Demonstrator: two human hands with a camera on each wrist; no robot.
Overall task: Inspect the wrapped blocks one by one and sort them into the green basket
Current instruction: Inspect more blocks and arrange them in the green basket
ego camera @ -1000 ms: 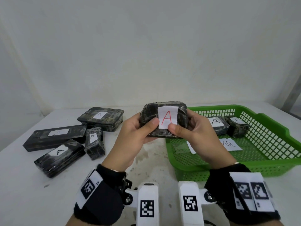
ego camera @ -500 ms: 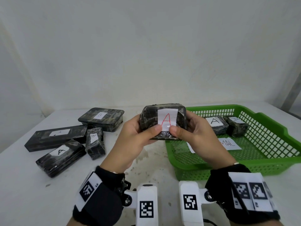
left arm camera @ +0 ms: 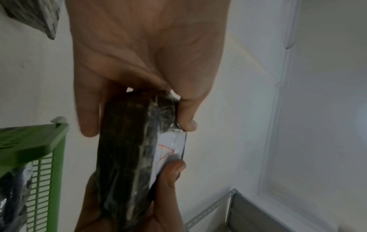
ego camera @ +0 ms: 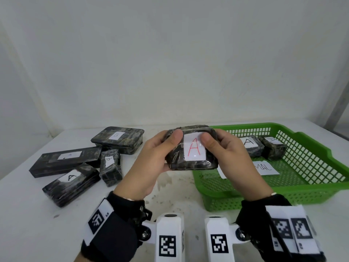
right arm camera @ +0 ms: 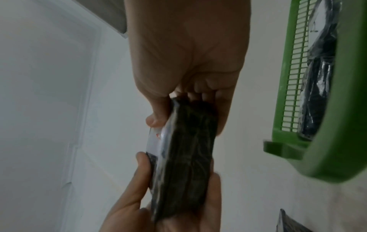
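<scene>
Head view: both hands grip wrapped block [ego camera: 190, 163] (red A)

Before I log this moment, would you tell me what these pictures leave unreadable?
- Paper sheet in the green basket, head view: only "MAL" shows; the right hand covers the rest.
- Long block's label, head view: too small to read surely.
- Held block, its back face: hidden in every view by both hands, including the left hand.

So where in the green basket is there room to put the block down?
The green basket has bare floor along its near wall, in front of the paper note. Its far-left corner is crowded: two wrapped blocks sit there side by side.
</scene>
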